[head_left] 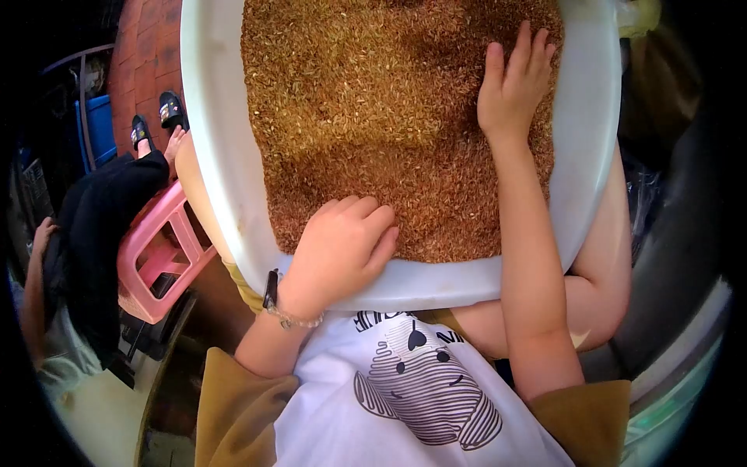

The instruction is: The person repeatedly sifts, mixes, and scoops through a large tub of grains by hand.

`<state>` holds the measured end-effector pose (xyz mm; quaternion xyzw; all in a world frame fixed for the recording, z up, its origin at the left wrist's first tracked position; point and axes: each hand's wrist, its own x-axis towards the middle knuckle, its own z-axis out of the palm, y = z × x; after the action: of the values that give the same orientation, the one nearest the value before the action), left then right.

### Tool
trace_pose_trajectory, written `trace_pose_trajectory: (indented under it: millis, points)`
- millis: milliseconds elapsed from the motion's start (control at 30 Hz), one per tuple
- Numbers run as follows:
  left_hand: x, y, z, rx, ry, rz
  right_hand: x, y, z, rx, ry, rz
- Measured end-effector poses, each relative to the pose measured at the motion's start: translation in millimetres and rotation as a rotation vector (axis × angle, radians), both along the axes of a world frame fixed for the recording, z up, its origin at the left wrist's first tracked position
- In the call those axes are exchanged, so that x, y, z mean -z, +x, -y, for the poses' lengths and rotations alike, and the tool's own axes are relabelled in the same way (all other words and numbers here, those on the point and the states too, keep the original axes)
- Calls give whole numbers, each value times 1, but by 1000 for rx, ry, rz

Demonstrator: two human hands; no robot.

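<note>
A wide white plastic tray (214,148) rests across my thighs, spread with brown, husk-like grain (366,117) with a few paler kernels in it. My left hand (342,241) lies at the tray's near edge with its knuckles up. Its fingers curl down onto the grain, hiding the fingertips and anything they may hold. Farther up, by the right wall, my right hand (517,86) rests palm down on the grain, fingers stretched out and thumb apart. A dark band and a beaded bracelet (292,315) circle my left wrist.
Left of the tray stands a pink plastic stool (156,257). Beside it is another person in dark trousers (93,226), wearing slippers (170,110) on a red brick floor (148,47). A blue bin (97,128) is behind them. The tray's raised rim bounds the grain.
</note>
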<state>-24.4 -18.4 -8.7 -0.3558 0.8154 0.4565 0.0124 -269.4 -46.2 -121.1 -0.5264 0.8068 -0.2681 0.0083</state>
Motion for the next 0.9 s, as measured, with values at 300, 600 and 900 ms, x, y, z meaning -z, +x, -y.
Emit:
trace_pose_trajectory:
  millis: [300, 600, 900]
  points:
    - [1, 4, -1, -6, -32, -15, 2, 26, 5, -211, 18, 107]
    - [2, 11, -6, 9, -81, -11, -54, 94, 30, -436, 154, -118]
    - [-1, 12, -5, 41, -106, 33, -40, 134, 40, -816, 147, -151]
